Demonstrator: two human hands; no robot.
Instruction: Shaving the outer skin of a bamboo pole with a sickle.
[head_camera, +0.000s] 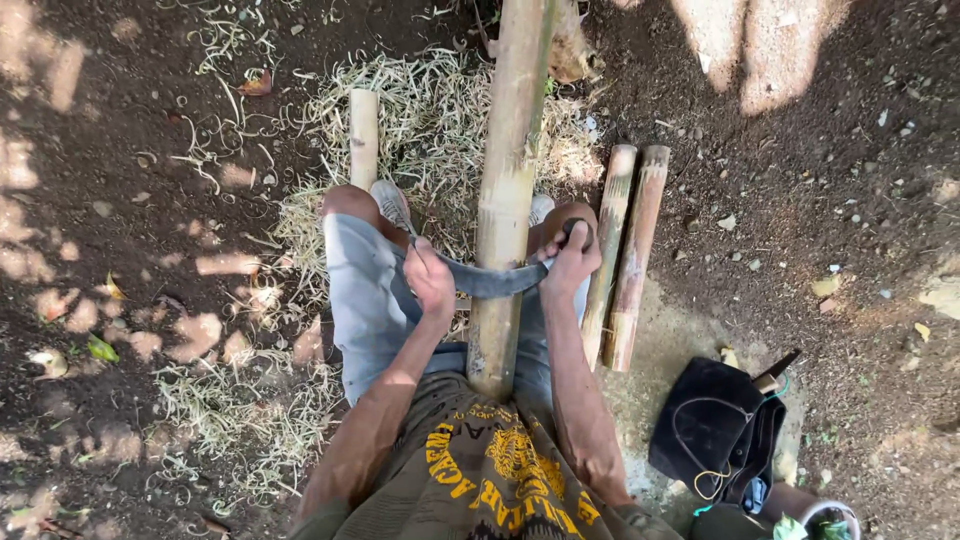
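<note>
1. Since both fists are clamped on the curved blade (495, 280), left hand (432, 280) on one end and right hand (572, 258) on the other, it lies across the bamboo pole (508, 190) between the fingers.
2. That pole looks stiff, hard and fairly heavy, its skin probably slick; the blade's ends are the safe holds.
3. Its near end hides behind the shirt (480, 470), its far end is cut off, and the cutting edge is hard to make out.

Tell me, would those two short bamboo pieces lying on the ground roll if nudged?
The two short bamboo pieces look round, so they would probably roll sideways, though the rough soil may stop them. They appear stiff, and likely light if hollow, which cannot be seen.
</note>
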